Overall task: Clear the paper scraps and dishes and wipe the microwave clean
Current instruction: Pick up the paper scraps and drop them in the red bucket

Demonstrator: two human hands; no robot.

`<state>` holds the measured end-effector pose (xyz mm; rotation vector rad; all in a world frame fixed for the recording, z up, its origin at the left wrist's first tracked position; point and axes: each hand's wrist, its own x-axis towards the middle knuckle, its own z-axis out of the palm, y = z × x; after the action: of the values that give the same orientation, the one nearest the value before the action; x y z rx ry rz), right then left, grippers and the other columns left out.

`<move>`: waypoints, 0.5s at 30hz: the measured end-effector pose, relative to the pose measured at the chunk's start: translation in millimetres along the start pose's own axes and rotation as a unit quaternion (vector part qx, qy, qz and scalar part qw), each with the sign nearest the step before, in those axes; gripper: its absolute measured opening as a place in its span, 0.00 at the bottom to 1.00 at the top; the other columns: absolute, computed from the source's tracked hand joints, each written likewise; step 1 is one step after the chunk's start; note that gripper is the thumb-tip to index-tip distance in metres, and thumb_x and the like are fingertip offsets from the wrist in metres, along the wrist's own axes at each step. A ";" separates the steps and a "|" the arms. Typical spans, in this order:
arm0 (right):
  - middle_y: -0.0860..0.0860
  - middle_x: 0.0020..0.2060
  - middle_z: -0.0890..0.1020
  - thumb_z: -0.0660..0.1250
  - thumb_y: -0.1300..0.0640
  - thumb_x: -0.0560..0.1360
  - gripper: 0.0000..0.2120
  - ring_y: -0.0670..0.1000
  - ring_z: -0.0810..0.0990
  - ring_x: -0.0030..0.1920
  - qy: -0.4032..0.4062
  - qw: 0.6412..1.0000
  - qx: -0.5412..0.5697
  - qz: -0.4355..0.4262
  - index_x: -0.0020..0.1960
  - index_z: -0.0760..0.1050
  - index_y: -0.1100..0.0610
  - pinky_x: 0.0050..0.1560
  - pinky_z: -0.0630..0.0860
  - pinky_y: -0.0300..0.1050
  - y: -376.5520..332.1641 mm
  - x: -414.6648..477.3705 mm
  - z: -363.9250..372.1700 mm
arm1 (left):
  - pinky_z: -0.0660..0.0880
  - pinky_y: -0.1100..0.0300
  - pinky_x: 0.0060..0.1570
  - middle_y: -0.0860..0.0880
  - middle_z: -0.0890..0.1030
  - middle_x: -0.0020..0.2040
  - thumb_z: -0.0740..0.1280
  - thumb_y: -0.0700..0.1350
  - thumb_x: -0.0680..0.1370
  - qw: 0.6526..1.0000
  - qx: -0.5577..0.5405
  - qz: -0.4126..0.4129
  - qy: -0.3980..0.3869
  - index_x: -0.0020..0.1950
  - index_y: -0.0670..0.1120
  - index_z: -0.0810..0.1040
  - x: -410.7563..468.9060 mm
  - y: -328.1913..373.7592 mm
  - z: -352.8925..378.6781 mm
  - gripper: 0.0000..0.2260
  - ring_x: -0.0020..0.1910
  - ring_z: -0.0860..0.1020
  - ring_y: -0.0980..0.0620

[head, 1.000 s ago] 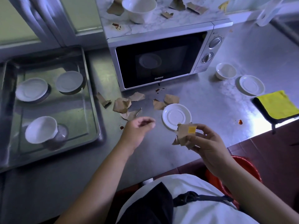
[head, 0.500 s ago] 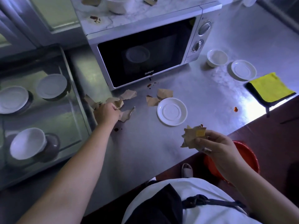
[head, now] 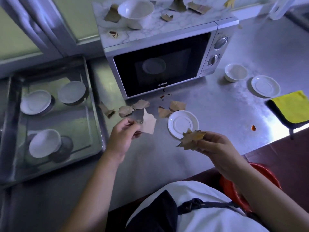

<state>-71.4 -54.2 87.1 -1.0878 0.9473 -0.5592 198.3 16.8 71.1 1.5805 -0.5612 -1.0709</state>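
Note:
My left hand (head: 122,136) pinches a brown paper scrap (head: 148,123) just above the steel counter, in front of the microwave (head: 160,67). My right hand (head: 215,148) holds a bunch of crumpled scraps (head: 192,138) over the near edge of a white saucer (head: 183,123). Several loose scraps (head: 140,104) lie by the microwave door. More scraps (head: 197,7) and a white bowl (head: 136,11) sit on the microwave's top, which has a red stain (head: 113,34). Another saucer shows behind the door glass.
A steel tray (head: 93,124) at the left carries two saucers and a bowl. At the right stand a small bowl (head: 235,72), a saucer (head: 265,86) and a yellow cloth (head: 292,106). A red spot (head: 253,127) marks the counter. A red bin (head: 240,183) sits below the edge.
My left hand reached to the scrap pile, took a scrap and has drawn back toward me with it. My right hand stays near the saucer with its bunch.

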 end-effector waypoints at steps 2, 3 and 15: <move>0.62 0.48 0.86 0.69 0.66 0.73 0.09 0.58 0.84 0.50 -0.037 0.999 -0.011 -0.018 0.51 0.85 0.62 0.57 0.77 0.48 -9.7 6.1 -7.4 | 0.78 0.59 0.44 0.50 0.82 0.38 0.68 0.36 0.77 1.000 -0.007 0.001 -0.026 0.45 0.43 0.78 -11.7 -0.6 10.2 0.03 0.40 0.81 0.52; 0.62 0.48 0.86 0.70 0.66 0.73 0.08 0.58 0.83 0.49 -0.056 0.998 -0.022 -0.026 0.50 0.85 0.62 0.56 0.76 0.49 -15.3 7.8 -11.4 | 0.79 0.60 0.44 0.50 0.84 0.39 0.67 0.36 0.79 0.999 -0.010 -0.001 -0.039 0.48 0.41 0.78 -16.7 -0.3 14.6 0.02 0.41 0.82 0.51; 0.48 0.48 0.86 0.73 0.66 0.73 0.08 0.47 0.83 0.51 -0.142 0.944 -0.287 -0.076 0.45 0.85 0.54 0.55 0.77 0.43 -64.6 6.7 -52.5 | 0.76 0.64 0.45 0.46 0.86 0.42 0.66 0.35 0.80 0.979 0.051 0.021 -0.194 0.48 0.45 0.76 -46.1 22.5 85.8 0.06 0.41 0.82 0.54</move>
<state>-109.4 -110.2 136.0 -1.7261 0.7900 -0.2354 106.5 3.4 108.1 1.4442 -0.9214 -1.3468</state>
